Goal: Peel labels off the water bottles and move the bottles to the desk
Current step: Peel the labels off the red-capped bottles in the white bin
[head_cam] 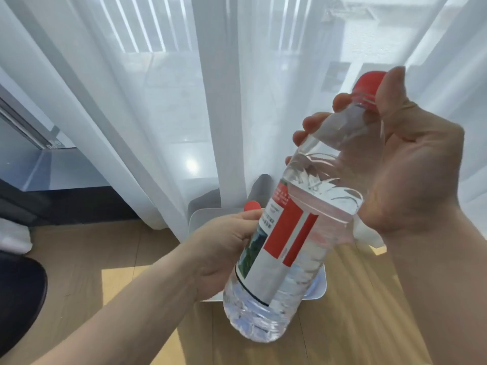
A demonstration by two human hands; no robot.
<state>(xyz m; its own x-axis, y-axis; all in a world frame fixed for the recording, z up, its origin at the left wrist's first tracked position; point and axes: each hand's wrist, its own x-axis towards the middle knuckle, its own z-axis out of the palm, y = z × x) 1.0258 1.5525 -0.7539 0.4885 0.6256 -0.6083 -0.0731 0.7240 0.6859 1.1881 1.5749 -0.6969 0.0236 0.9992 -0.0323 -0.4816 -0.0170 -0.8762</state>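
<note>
A clear water bottle (313, 206) with a red cap (367, 84) is held tilted in front of me, cap up and to the right. Its red, white and green label (279, 238) still wraps the middle. My right hand (411, 164) grips the neck and shoulder, thumb up beside the cap. My left hand (226, 248) grips the lower body at the label's left edge. Behind the bottle, the red cap of a second bottle (67, 206) shows just above my left hand.
A white tray (205, 219) lies on the wooden floor (105, 259) below the bottle, against sheer white curtains (158, 101). A dark round object (21, 291) sits at the left edge, with a white cloth (13, 238) above it.
</note>
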